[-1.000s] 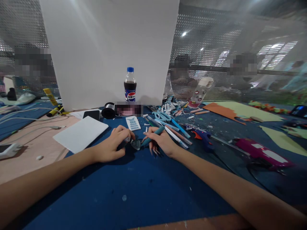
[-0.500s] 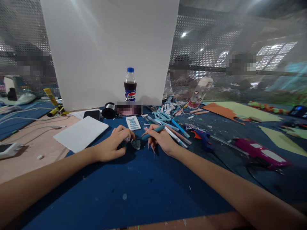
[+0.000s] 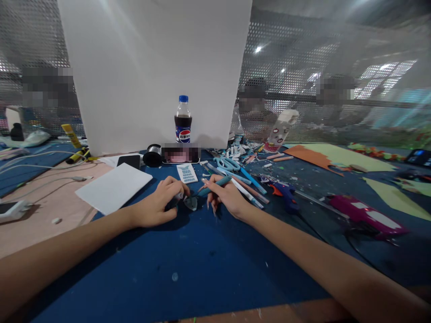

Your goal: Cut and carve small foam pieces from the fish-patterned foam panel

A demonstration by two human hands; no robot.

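My left hand [image 3: 158, 204] rests curled on the blue mat [image 3: 188, 264], its fingertips pressing down a small grey piece [image 3: 191, 203]. My right hand [image 3: 226, 195] grips a teal pen-like tool [image 3: 213, 187] like a pencil, with the tip pointing left at the grey piece. Both hands are closed and sit close together at the middle of the table.
A white foam sheet [image 3: 112, 187] lies left of my hands, and a large white board [image 3: 151, 72] stands behind a cola bottle [image 3: 182, 120]. Scissors [image 3: 228, 163], pens, scraps, a blue glue gun [image 3: 285, 192] and a pink tool [image 3: 365, 215] lie to the right. People sit behind the mesh screen.
My right hand has shifted slightly left and the teal tool's tip has come closer to the grey piece. The left hand has stayed put.
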